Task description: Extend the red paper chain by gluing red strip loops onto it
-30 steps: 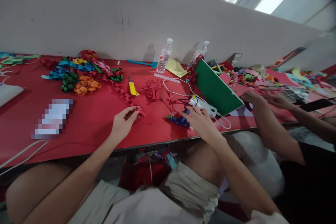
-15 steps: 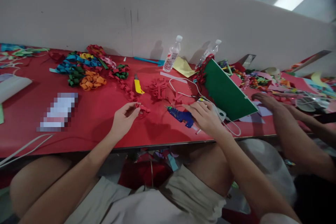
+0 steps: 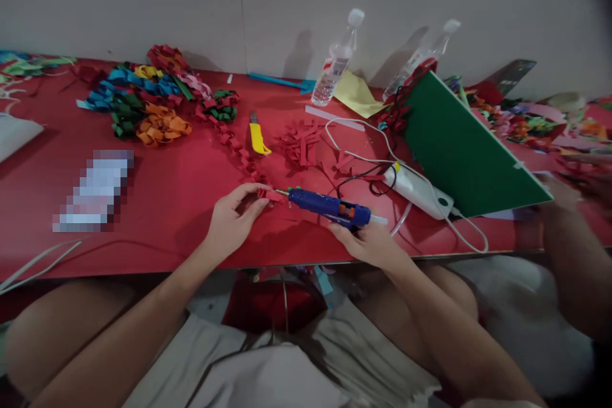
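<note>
My left hand (image 3: 234, 220) is closed, pinching the near end of a red paper chain (image 3: 239, 156) between thumb and fingers. The chain runs back over the red table to a heap of coloured paper chains (image 3: 148, 105). My right hand (image 3: 370, 239) grips the handle of a blue hot glue gun (image 3: 318, 203). Its metal nozzle points left and is at the red paper strip by my left fingertips; whether it touches I cannot tell. A clear glue stick (image 3: 378, 220) pokes out of the gun's rear. Loose red paper strips (image 3: 301, 143) lie just beyond the gun.
A yellow utility knife (image 3: 258, 137) lies behind my left hand. Further back stand two water bottles (image 3: 335, 67). At right are a white power strip (image 3: 414, 191), its looping cable and a leaning green board (image 3: 459, 146). A phone (image 3: 98, 191) lies left. A co-worker's hand (image 3: 564, 197) is far right.
My right hand has taken the glue gun by its handle and brought the nozzle left to the paper strip. My left hand keeps its pinch. The view has shifted slightly.
</note>
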Demonstrator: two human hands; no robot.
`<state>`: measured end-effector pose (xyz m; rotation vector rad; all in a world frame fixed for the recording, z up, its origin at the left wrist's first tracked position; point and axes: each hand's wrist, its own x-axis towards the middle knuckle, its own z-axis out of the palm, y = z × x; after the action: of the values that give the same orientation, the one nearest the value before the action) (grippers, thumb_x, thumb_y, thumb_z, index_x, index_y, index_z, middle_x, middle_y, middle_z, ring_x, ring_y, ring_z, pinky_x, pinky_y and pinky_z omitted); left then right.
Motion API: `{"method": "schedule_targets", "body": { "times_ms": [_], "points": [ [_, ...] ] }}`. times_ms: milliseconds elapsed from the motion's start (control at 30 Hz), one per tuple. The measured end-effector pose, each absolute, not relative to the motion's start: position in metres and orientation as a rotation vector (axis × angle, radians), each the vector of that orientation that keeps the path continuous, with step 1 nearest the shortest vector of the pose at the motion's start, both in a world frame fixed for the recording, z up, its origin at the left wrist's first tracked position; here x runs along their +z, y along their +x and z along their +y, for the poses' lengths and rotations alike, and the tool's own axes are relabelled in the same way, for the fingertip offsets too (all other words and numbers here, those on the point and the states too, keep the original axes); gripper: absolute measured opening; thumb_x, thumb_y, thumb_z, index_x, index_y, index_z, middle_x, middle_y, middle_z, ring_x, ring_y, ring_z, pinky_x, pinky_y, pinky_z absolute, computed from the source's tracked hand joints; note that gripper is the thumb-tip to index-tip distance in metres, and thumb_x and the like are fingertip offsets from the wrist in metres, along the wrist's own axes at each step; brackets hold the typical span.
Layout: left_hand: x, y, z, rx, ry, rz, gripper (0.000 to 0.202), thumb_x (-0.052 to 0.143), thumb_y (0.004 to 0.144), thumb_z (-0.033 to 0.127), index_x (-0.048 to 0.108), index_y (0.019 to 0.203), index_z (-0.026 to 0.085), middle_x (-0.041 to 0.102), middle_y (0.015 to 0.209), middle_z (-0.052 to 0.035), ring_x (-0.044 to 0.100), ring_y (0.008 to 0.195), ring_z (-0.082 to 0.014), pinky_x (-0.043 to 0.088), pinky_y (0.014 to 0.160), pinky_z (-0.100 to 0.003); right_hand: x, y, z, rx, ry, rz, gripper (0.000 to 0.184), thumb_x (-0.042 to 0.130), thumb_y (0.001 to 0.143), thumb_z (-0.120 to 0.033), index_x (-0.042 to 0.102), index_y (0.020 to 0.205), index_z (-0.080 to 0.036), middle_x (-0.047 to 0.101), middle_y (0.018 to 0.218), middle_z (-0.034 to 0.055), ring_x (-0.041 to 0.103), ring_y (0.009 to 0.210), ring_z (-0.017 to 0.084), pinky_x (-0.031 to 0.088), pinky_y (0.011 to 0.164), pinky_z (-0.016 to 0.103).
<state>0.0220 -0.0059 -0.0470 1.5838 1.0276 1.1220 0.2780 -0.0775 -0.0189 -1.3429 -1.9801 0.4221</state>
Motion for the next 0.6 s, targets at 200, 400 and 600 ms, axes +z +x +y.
{"method": "schedule_targets", "body": {
  "times_ms": [200, 400, 600],
  "points": [
    [-0.0467, 0.0227, -0.0076, 1.15, 1.697, 0.984, 0.022, 0.063, 0.091, 0.033, 0.069, 0.103, 0.016, 0.074, 0.095, -0.006, 0.07, 0.08, -0.0143, 0.059, 0.076, -0.025, -0.0235, 0.2787, -0.0786, 0.363, -1.304, -2.088, 0.031, 0.05, 0.098, -0.04, 0.064, 0.079, -0.02, 0.067, 0.069, 0.0046, 0.061, 0.055, 0.015, 0.043, 0.053, 0.026],
    [-0.047, 0.0218, -0.007, 1.146, 1.79, 0.97, 0.017, 0.064, 0.091, 0.029, 0.069, 0.103, 0.018, 0.074, 0.103, -0.0053, 0.07, 0.084, -0.0118, 0.057, 0.078, -0.021, -0.0248, 0.2783, -0.0793, 0.337, -1.294, -2.113, 0.032, 0.051, 0.098, -0.04, 0.062, 0.077, -0.019, 0.064, 0.063, 0.0028, 0.059, 0.053, 0.014, 0.042, 0.053, 0.025],
    [-0.0489, 0.0203, -0.0064, 1.135, 1.852, 0.988, 0.018, 0.062, 0.092, 0.03, 0.069, 0.103, 0.018, 0.074, 0.102, -0.0055, 0.069, 0.089, -0.0134, 0.055, 0.081, -0.022, -0.0255, 0.2784, -0.0789, 0.338, -1.325, -2.142, 0.034, 0.048, 0.1, -0.04, 0.065, 0.079, -0.018, 0.067, 0.069, 0.0054, 0.062, 0.058, 0.016, 0.044, 0.056, 0.026]
  ]
}}
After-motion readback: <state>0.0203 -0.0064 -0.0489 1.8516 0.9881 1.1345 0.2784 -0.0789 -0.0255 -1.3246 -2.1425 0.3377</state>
